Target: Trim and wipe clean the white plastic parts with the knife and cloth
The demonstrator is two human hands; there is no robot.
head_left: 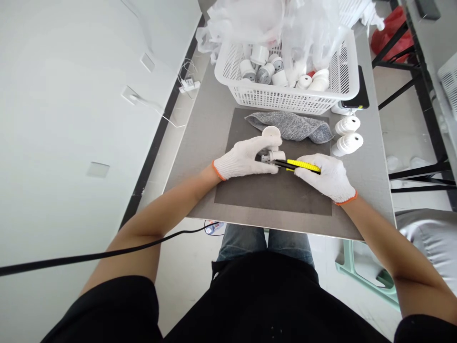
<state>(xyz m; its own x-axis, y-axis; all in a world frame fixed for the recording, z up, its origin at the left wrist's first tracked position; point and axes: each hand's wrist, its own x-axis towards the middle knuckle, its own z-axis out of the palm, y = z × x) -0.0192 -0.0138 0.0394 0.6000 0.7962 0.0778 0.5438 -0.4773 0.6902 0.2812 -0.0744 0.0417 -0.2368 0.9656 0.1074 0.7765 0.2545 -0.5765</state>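
Tabletop [196,138]: grey, running away beside a white wall [71,105].
Basket [285,100]: white, slatted, standing toward the far side, holding white and grey parts [265,75], partly covered by clear bags [250,21].
Mat [278,195]: dark grey, lying flat nearer the tabletop's front edge.
Cloth [293,125]: grey, crumpled, lying across the mat just in front of the basket.
Left hand [246,157]: white-gloved, half closed, curled with fingers and thumb around a fitting [279,155].
Right hand [328,176]: white-gloved, closed firmly on a tool [303,165], aiming it leftward.
Phone [360,90]: dark, just beside the basket's right end.
Tool: yellow and black, with black end right at the fitting; contact too small to tell.
Pieces [348,144]: two, white, rounded, side by side near the tabletop's right edge.
Cup [271,132]: white, round, just beyond the left fingers, near the cloth.
Fitting: white with greyish end, over the mat, within the left hand.
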